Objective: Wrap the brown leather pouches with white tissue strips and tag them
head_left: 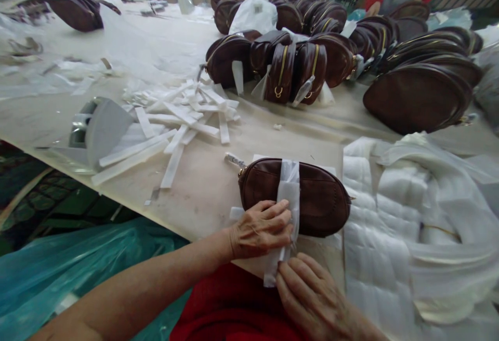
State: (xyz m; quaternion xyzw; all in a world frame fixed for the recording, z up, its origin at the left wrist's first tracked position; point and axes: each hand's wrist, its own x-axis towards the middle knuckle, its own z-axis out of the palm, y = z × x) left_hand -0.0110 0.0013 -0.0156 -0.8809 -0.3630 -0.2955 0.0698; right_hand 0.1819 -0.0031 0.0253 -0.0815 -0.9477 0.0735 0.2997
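Observation:
A dark brown oval bag (pixel 322 200) lies on the table near its front edge, its zipper end pointing left. A white translucent strip (pixel 289 174) runs across the bag's middle and hangs down past its near side. My left hand (pixel 263 228) lies over the strip and the bag's lower edge, fingers together and pressing on the strip. Closer to me, my right hand (pixel 307 291) pinches the strip's lower part between thumb and fingers.
White strips (pixel 187 117) are piled left of the bag beside a grey tape dispenser (pixel 103 130). Stacked white wrapping (pixel 374 226) lies to the right. Many brown bags (pixel 419 94) stand behind. Two people work across the table. A teal plastic sheet (pixel 97 273) hangs at lower left.

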